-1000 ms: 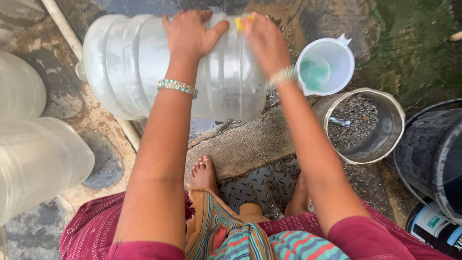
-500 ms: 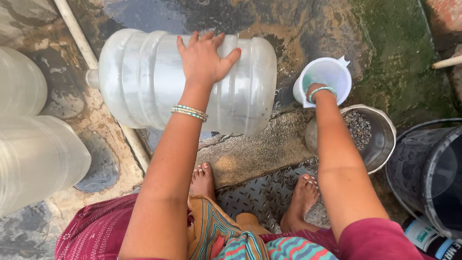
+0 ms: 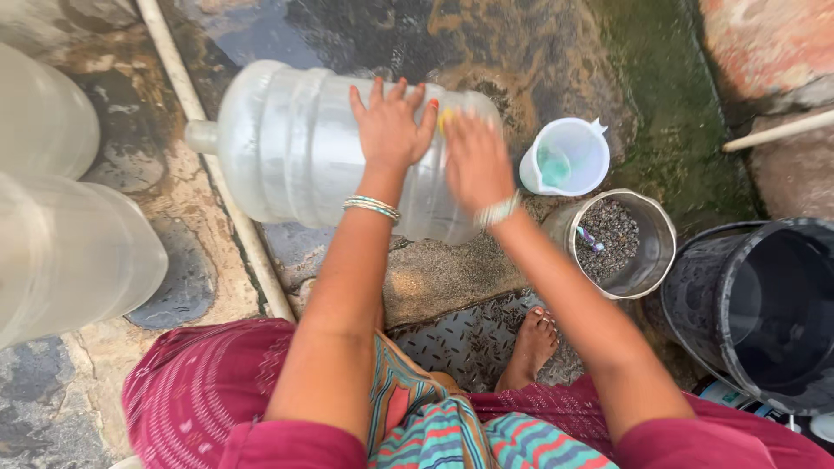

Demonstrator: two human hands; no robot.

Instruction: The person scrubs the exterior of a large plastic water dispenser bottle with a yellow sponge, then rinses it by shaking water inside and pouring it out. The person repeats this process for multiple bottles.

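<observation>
While the jug was lain on its side on the wet stone floor, the scrubbing of its wall was judged the step in hand.

Jug: a large clear plastic water jug was laid horizontally under both hands, its neck pointing away to the left of the left hand.

Left hand: the left hand was spread flat on the jug's upper wall, fingers splayed, nothing clenched; it was judged to be used as a brace.

Right hand: the right hand was blurred just beside the left hand, pressed on the jug near its base; a small yellow thing was glimpsed at its fingertips, but what it was, and whether it was gripped, could not be told.

Beyond the right hand: a white measuring cup with green liquid was set near, then a steel pot of dark grit, then a black bucket.

Doing it well: firm downward pressure from the brace was judged necessary, since a round jug on wet stone could roll; short strokes would be favoured.
</observation>
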